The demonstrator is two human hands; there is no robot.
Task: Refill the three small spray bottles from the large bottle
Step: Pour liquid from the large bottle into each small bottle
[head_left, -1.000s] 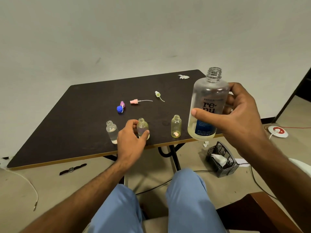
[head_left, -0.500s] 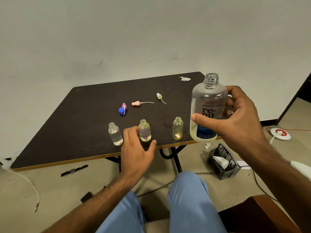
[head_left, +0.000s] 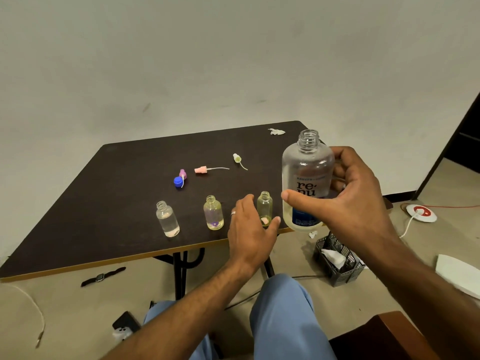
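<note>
Three small open bottles stand near the front edge of the dark table (head_left: 104, 203): a clear one (head_left: 167, 219) at the left, a yellowish one with a purple flower (head_left: 213, 215) in the middle, and a yellow one (head_left: 265, 206) at the right. My left hand (head_left: 250, 229) reaches around the right bottle, fingers on its left and thumb by its base, still spread. My right hand (head_left: 355, 201) grips the large uncapped bottle (head_left: 307, 172) upright above the table's right front corner. A little yellowish liquid sits at its bottom.
Behind the bottles lie a blue cap (head_left: 178, 181), a purple spray head (head_left: 182, 173), a pink spray head (head_left: 201, 169) and a pale green one (head_left: 237, 158). A tissue (head_left: 276, 131) lies at the far corner. On the floor are a grey basket (head_left: 337, 261) and a watch (head_left: 102, 276).
My left hand let go of the middle small bottle and moved right to the yellow one. The large bottle stayed upright in my right hand.
</note>
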